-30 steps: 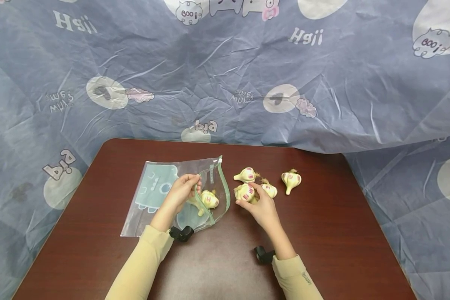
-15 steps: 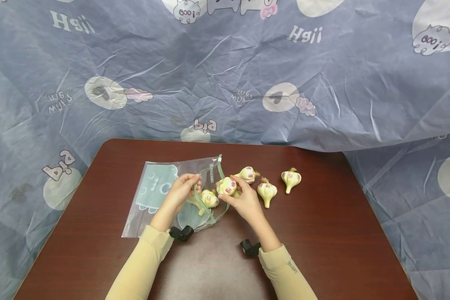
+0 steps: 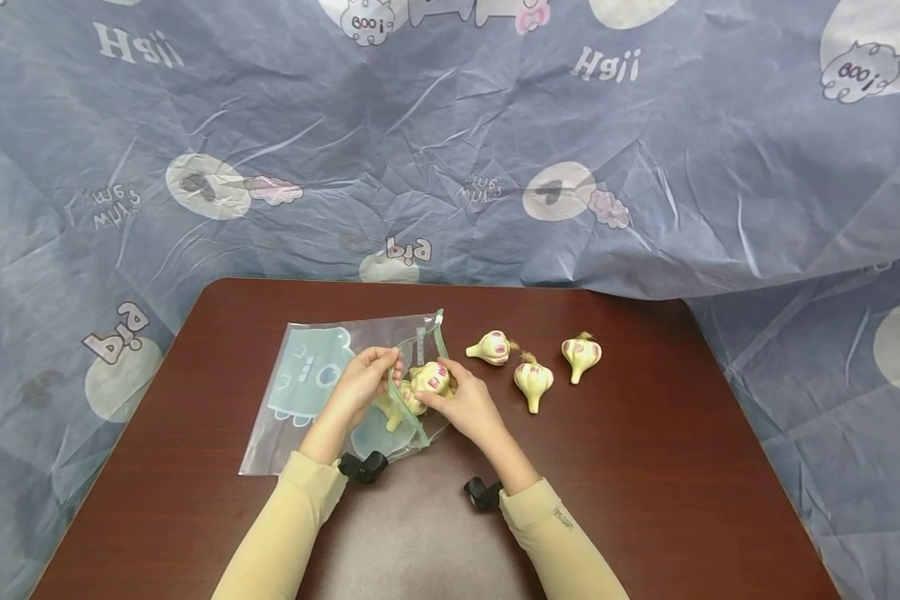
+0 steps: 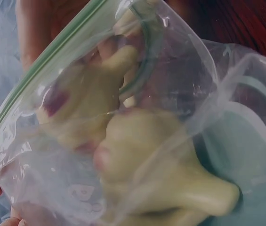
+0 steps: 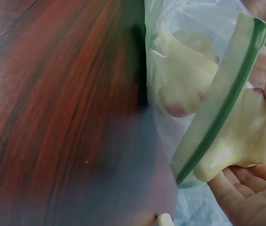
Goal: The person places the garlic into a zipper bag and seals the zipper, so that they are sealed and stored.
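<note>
In the head view a clear zip bag [image 3: 266, 442] with a green zip edge and a pale blue print lies on the table. My left hand [image 3: 360, 387] pinches one side of its mouth. Between thumb and fingers, my right hand [image 3: 471, 407] grips a garlic bulb [image 3: 431, 377] at the bag's mouth. The right wrist view shows this garlic bulb [image 5: 248, 134] partly past the green zip edge [image 5: 222, 103]. Deeper inside lies garlic [image 4: 147, 155], seen through the plastic in the left wrist view; how many bulbs is unclear.
Right of the bag, three loose garlic bulbs lie on the brown table [image 3: 645, 467]: one on its side [image 3: 492, 347], another nearer the front [image 3: 533, 383], and a third farther right [image 3: 581, 355]. A printed grey-blue cloth [image 3: 450, 133] hangs behind.
My right hand has carried the garlic bulb leftward from beside the loose bulbs into the bag's mouth. The left hand keeps its hold on the bag, nearly still.
</note>
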`<move>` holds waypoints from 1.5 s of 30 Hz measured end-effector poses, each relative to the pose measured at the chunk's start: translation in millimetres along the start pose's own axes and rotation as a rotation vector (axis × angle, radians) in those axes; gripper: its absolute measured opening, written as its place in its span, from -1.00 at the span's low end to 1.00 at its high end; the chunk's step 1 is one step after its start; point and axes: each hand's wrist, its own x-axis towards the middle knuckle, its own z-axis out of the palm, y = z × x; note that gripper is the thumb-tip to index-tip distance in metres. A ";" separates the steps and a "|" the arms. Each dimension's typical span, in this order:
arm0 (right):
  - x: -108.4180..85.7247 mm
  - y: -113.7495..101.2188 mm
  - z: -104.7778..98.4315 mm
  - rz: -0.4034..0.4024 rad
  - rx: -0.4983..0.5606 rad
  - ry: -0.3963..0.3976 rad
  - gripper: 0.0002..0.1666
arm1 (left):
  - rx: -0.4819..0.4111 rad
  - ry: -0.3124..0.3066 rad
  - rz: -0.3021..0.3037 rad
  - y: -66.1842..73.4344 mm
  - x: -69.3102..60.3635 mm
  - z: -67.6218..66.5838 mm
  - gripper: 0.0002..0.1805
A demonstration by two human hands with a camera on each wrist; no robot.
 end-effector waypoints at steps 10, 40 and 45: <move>6.8 -2.4 13.4 0.009 -0.073 -0.062 -0.13 | -0.013 -0.010 0.000 1.9 -0.5 2.4 -0.68; -8.4 -1.7 -16.3 -0.107 0.005 0.055 -0.46 | -0.037 -0.012 0.000 -0.3 -3.4 2.2 -0.68; -5.8 6.1 -39.7 -0.127 0.080 0.185 -0.51 | -0.042 -0.010 -0.004 0.7 -2.0 3.1 -0.68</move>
